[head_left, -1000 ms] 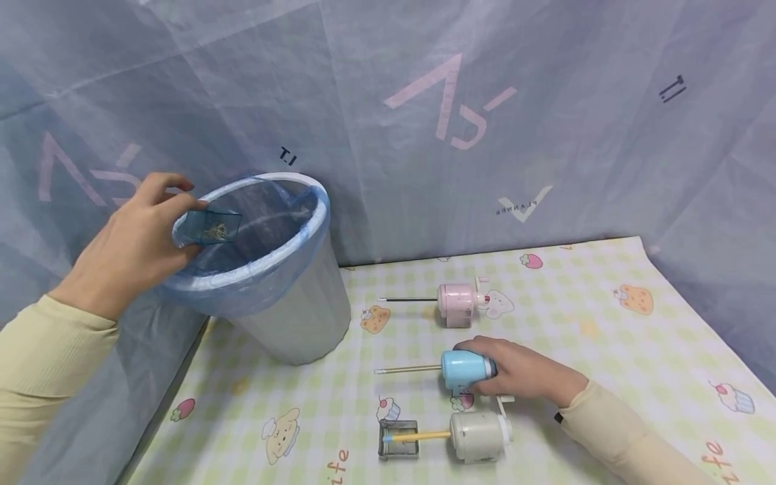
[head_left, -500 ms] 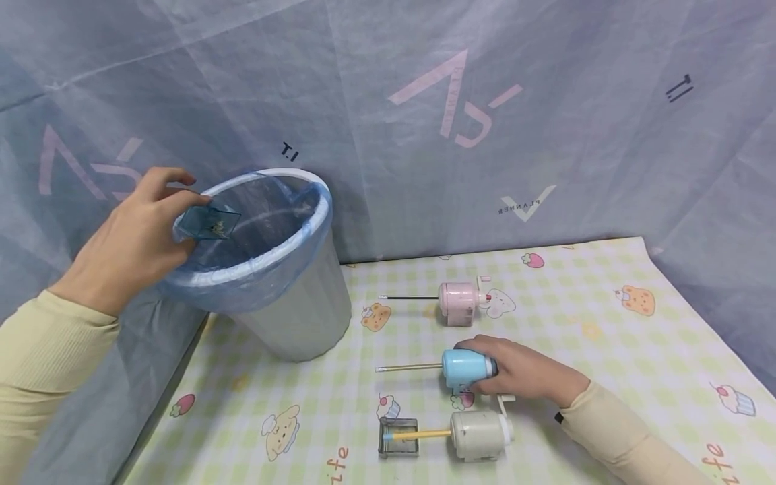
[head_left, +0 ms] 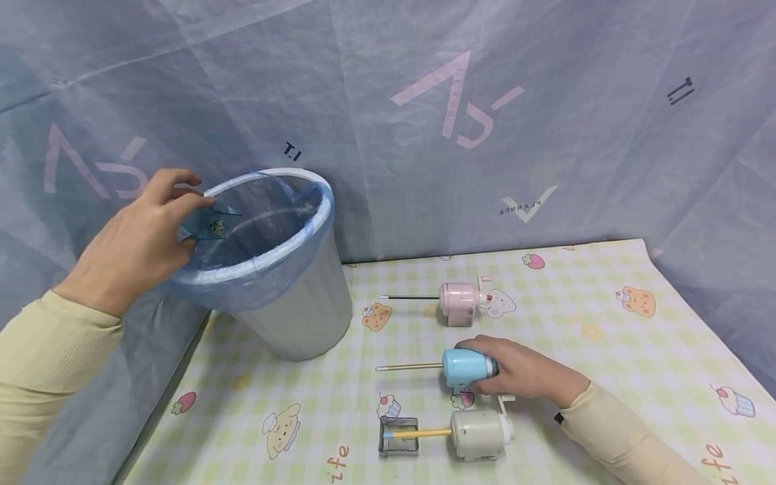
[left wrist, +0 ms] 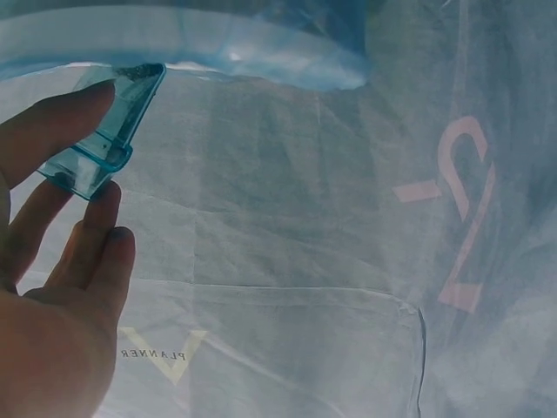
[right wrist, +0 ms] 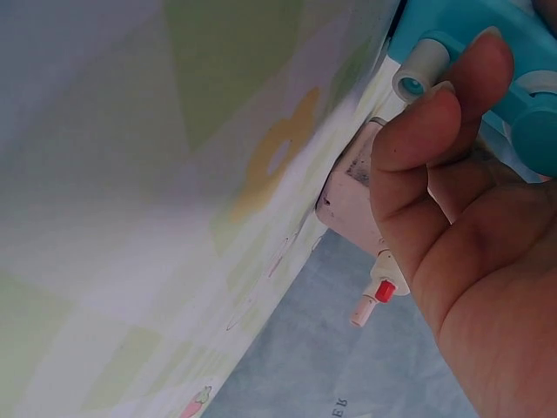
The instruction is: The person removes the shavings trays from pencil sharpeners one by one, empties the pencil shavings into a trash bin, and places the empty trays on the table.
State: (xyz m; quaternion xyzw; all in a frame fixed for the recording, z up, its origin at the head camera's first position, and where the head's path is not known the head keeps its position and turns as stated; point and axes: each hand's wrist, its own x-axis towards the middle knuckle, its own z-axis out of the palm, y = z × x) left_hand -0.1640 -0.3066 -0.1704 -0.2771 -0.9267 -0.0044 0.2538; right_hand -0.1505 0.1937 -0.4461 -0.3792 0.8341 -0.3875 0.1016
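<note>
A left hand pinches a blue shavings tray, tilted over the lined wastebasket (emptying appears underway); the right hand grips the blue pencil sharpener on the desk. Next, seemingly, refitting the tray.

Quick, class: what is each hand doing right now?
Left hand: pinches the blue shavings tray over the bin.
Right hand: grips the blue sharpener.

– What sits in the middle of the frame?
– A pink sharpener with a dark pencil.
– And lower down?
– A grey sharpener, its yellow pencil reaching a small clear tray, on a checked mat.
</note>
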